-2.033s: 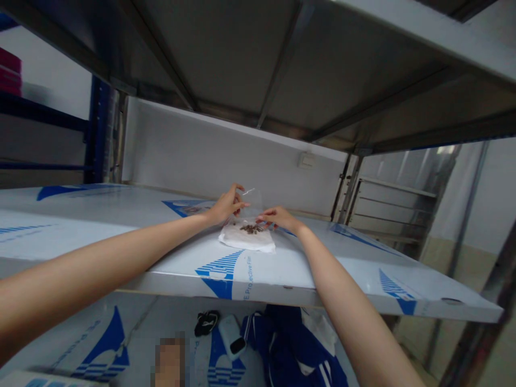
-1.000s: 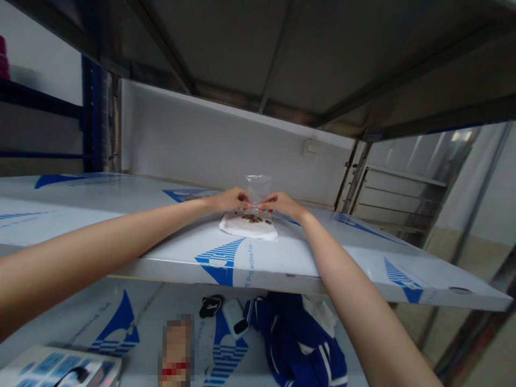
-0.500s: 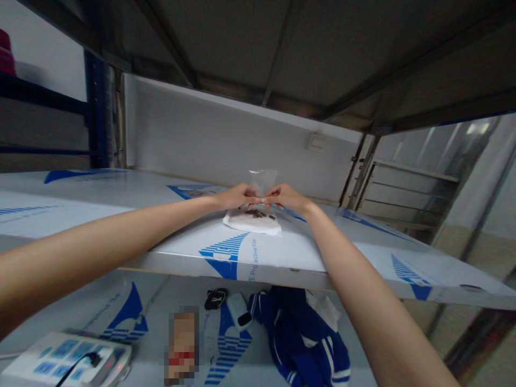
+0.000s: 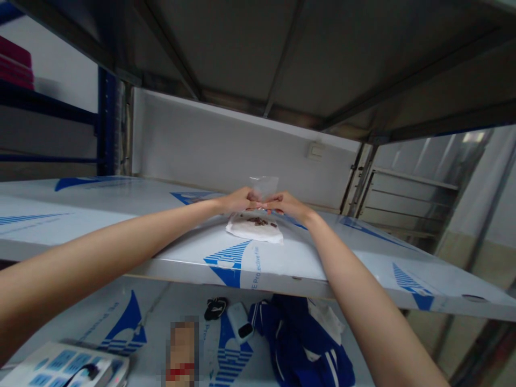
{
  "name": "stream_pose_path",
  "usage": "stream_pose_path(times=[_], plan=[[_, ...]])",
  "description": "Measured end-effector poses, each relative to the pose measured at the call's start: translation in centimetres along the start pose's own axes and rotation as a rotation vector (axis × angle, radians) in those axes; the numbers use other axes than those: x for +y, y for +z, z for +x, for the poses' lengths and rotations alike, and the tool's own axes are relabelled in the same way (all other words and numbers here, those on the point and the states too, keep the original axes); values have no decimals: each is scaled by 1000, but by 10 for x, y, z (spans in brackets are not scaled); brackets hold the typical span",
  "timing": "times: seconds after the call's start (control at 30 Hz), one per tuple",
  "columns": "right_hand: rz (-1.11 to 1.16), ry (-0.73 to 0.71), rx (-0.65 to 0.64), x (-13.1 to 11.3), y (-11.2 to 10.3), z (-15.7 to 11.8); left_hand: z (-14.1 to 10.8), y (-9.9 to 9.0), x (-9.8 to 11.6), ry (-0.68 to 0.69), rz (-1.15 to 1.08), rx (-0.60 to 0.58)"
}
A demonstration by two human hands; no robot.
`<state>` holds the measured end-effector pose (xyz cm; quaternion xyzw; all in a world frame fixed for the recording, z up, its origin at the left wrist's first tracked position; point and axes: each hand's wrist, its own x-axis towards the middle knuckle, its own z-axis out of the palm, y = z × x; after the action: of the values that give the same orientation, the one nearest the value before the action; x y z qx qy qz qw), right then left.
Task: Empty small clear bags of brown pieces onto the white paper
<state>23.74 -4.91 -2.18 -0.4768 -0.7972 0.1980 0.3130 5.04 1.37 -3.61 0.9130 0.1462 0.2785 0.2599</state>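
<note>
Head view: the clear bag [image 4: 265, 185] is pinched by the left hand [image 4: 241, 200] and right hand [image 4: 285, 203], which are held together just beyond the brown pieces [image 4: 261, 221] and white pad [image 4: 253, 233] on the shelf [image 4: 296, 260]; it is apparently being folded or sealed; an even pinch seems needed next.

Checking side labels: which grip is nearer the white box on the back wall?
Right. In view, the right grip is below and left of the white box; the left grip is beside it, farther left. Both pinch the clear bag.
</note>
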Motion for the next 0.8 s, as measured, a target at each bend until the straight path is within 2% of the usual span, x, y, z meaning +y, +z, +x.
stream_pose_path(times=[0.17, 0.27, 0.4, 0.53, 0.6, 0.7, 0.8], plan=[[28, 32, 95, 4, -3, 0, -1, 1, 2, -30, -36, 60], [101, 74, 92, 9, -6, -1, -3, -1, -1, -84, -51, 84], [157, 254, 99, 16, -10, -1, -6, -14, -6, -153, -5, 197], [33, 509, 237, 21, -14, -4, -11, -39, -8, -334, 257, 314], [-50, 614, 298, 24, -17, -6, -15, -51, -9, -449, 490, 271], [-167, 721, 277, 30, -21, -10, -22, -58, -10, -585, 782, 77], [-295, 757, 238, 35, -23, -11, -21, -49, -6, -577, 844, -62]])
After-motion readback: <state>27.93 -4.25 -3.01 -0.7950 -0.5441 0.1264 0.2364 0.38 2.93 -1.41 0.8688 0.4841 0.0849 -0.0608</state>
